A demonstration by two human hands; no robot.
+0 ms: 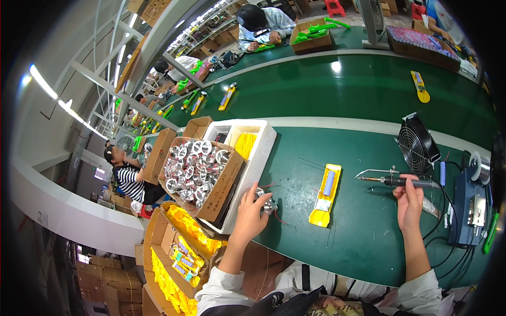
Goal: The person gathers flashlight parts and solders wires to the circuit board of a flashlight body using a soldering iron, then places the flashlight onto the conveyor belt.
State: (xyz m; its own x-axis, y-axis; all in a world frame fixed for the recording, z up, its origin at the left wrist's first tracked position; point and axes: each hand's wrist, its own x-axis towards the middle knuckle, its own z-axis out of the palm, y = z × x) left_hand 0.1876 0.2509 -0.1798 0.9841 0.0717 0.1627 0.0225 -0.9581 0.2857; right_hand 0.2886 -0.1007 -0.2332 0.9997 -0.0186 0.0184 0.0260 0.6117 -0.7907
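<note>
Over the bench (287,145), the right hand (409,204) grips a soldering iron (391,181); the left hand (251,215) curls against a silver part (269,205), hold unclear.

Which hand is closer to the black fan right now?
Right. The right hand, holding the soldering iron, is on the near side of the black fan; the left hand is well to its left, by the small silver part.

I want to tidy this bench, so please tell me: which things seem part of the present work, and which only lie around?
In use, it seems:
soldering iron in right hand
silver wired part at left hand
yellow casing between them

Apparently lying about:
black fan
green piece, far right
</note>
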